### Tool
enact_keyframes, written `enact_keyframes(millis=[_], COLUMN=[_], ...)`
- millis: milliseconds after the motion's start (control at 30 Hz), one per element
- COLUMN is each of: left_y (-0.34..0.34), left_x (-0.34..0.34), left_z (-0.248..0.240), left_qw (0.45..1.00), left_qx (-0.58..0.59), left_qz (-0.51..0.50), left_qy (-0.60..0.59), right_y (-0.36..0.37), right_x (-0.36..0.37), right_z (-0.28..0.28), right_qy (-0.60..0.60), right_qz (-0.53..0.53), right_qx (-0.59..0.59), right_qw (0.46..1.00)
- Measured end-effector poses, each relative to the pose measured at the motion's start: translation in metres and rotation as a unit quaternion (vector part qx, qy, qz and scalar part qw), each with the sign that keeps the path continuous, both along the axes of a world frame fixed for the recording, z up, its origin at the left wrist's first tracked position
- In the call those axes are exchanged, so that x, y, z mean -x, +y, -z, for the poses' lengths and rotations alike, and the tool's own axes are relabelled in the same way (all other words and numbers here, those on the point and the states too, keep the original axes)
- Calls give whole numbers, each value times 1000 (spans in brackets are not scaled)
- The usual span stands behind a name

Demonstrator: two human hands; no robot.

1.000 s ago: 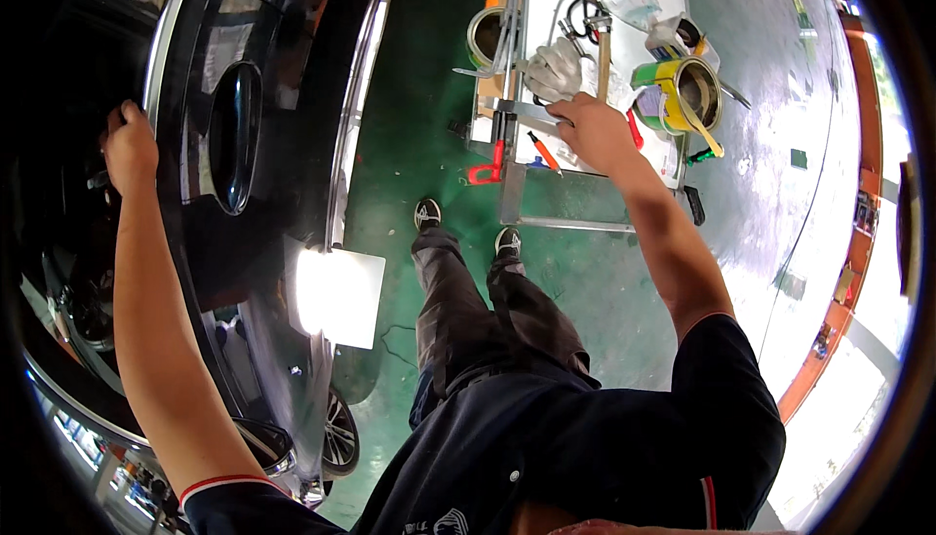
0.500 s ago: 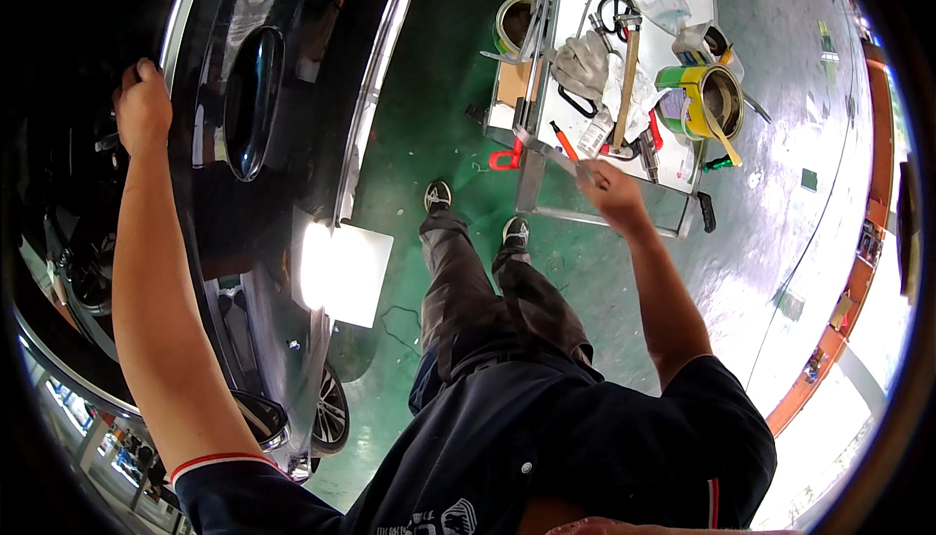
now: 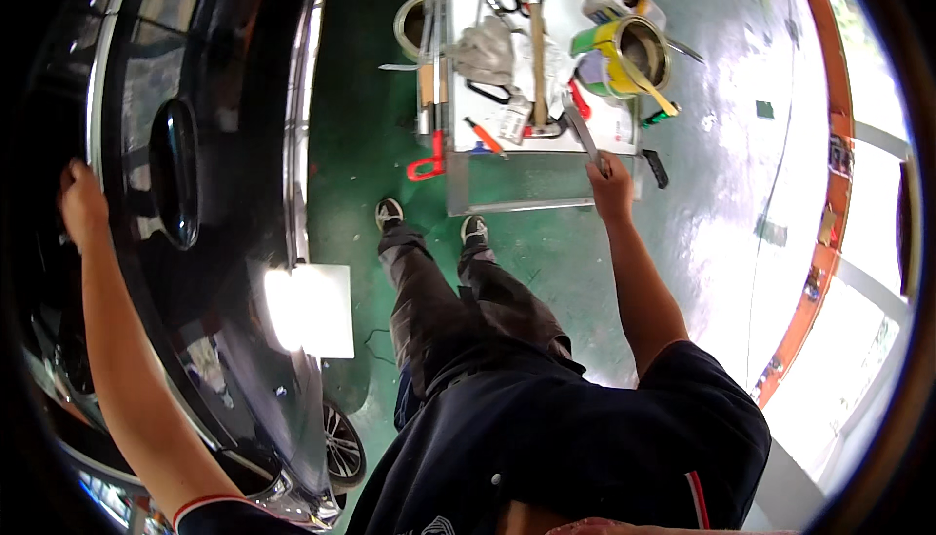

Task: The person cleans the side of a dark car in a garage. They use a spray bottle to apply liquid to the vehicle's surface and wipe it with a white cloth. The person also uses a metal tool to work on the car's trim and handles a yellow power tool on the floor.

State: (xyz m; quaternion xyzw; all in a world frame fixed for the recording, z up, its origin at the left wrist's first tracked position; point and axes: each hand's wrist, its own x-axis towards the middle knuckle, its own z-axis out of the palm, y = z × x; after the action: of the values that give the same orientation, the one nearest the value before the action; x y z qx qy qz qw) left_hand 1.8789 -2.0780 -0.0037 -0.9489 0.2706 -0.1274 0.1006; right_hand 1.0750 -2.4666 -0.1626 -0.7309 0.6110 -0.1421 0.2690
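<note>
My left hand [image 3: 86,205] is at the window edge of a black car door, just beside the chrome trim [image 3: 97,77]. Its fingers are curled and partly lost in the dark, so what they hold, if anything, is hidden. To the right of the trim is the door handle [image 3: 175,174]. In my right hand [image 3: 611,187] is a flat grey metal bar [image 3: 580,132], closed in the fist and pointing up and left over the near edge of the white-topped cart [image 3: 468,116]. On the cart, close to the bar, lie a hammer [image 3: 537,62] and an orange-handled tool [image 3: 485,135].
Grey gloves [image 3: 485,52] and an open yellow-green can [image 3: 597,52] crowd the cart. Another can [image 3: 410,26] hangs by its left side, near a red handle [image 3: 425,166]. A bright lamp panel [image 3: 331,311] stands against the car, above a wheel [image 3: 343,445].
The view has shifted, so car and cart sit further left. My right hand has moved with the metal bar rightward along the cart's near edge. My left hand stays at the window edge.
</note>
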Motion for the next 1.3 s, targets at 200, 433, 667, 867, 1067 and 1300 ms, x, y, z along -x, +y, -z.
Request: enact_keyframes(millis=[200, 433, 667, 867, 1067, 1300], left_y=[-27, -50, -46, -50, -14, -25], left_x=[20, 54, 62, 61, 9, 62], left_z=[0, -8, -23, -16, 12, -9], left_qw=[991, 990, 985, 988, 997, 990], left_qx=[131, 79, 138, 95, 33, 64], left_qz=[-41, -92, -104, -105, -3, 27], left_qy=[6, 66, -25, 61, -66, -121], right_y=[-50, -90, -31, 55, 77, 65], right_x=[-12, 45, 25, 38, -20, -67], right_z=[-9, 55, 37, 53, 20, 2], right_qy=[-20, 164, 96, 93, -11, -12], right_qz=[47, -44, -82, -113, -89, -115], right_qx=[34, 52, 177, 135, 23, -94], right_qw=[998, 984, 976, 980, 996, 989])
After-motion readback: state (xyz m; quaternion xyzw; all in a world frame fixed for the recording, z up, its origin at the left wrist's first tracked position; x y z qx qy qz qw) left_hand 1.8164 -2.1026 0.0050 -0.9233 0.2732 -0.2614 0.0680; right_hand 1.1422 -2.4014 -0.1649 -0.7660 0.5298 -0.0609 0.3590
